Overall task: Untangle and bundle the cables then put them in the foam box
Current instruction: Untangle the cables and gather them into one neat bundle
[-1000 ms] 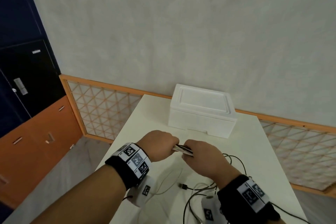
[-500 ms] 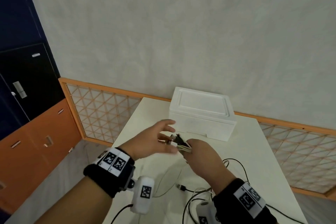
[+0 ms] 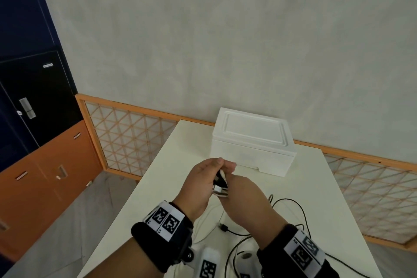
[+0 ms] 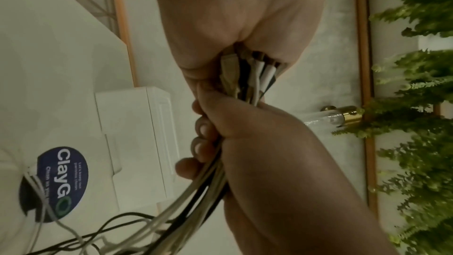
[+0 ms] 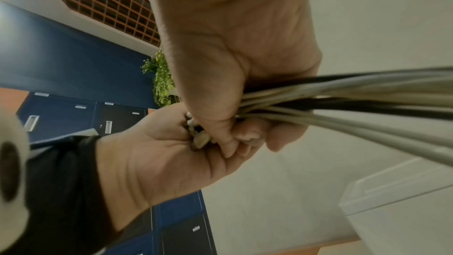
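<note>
Wrists with black bands sit at the bottom of the head view, above loose cable loops trailing on the white table point(image 3: 171, 178). Just beyond, at centre frame, both hands meet over the cables point(image 3: 220, 184). The right hand point(image 3: 244, 198) is fisted around the gathered strands. The left hand point(image 3: 204, 181), spread open and reaching half a second ago, has closed back in, cupping the plug ends against its palm; whether its fingers curl around them is unclear. That suggests the ends are being squared up, so bundling is likely midway and boxing not begun.

Farther back, toward the right, the foam box point(image 3: 252, 142) stands with its lid on, well apart from the hands.

Only the left wrist view shows the plugs point(image 4: 247, 73), white and black, fanned between the two hands. Only the right wrist view shows the strands point(image 5: 343, 100) leaving the fist toward the right edge.
</note>
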A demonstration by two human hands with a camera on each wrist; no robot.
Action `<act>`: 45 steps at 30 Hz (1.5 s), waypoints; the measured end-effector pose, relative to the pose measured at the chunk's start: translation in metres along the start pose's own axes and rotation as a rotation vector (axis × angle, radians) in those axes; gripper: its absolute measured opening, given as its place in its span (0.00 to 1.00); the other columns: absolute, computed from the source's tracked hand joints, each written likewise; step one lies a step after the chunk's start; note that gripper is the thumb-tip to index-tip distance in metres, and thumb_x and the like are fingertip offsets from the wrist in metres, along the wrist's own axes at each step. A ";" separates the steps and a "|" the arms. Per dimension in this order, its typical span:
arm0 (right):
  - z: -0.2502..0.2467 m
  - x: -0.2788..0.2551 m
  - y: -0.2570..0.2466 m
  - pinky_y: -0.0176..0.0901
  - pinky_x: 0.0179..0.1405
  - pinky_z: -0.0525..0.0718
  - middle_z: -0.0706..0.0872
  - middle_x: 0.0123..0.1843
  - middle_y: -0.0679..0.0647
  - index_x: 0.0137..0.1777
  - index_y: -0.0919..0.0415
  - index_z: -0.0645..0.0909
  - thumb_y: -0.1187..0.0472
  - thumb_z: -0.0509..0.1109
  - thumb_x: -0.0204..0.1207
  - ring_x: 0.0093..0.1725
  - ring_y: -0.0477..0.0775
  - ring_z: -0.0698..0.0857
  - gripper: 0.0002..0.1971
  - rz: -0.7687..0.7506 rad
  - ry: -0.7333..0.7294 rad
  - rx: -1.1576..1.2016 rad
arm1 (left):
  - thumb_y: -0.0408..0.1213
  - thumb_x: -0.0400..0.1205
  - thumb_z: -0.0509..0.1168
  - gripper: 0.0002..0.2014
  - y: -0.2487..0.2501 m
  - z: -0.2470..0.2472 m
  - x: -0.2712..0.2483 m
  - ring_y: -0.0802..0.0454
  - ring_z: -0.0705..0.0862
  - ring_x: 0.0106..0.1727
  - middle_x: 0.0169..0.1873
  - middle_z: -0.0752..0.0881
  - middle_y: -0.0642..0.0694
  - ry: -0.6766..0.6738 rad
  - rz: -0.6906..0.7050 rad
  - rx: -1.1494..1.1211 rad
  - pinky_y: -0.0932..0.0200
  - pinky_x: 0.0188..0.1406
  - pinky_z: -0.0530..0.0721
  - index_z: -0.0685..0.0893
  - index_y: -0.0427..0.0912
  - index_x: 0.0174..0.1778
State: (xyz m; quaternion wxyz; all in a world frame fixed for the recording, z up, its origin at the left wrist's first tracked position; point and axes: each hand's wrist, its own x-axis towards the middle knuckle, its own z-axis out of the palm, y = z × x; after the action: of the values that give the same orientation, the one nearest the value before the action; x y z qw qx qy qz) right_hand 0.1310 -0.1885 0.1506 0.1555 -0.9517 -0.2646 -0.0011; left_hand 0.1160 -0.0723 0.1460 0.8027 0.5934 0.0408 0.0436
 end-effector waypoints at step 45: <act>-0.029 0.002 -0.008 0.28 0.25 0.70 0.78 0.28 0.47 0.33 0.50 0.75 0.61 0.71 0.74 0.29 0.43 0.76 0.11 0.134 0.218 0.598 | 0.29 0.70 0.74 0.11 0.022 -0.026 -0.031 0.52 0.87 0.38 0.34 0.90 0.46 -0.007 0.308 0.179 0.54 0.45 0.88 0.93 0.52 0.41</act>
State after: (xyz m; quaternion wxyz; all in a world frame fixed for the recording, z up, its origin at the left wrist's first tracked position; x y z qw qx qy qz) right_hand 0.1307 -0.1897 0.1808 0.4552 -0.8735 -0.1718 -0.0151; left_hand 0.0819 -0.0445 0.1595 0.7306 0.6619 -0.0498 0.1601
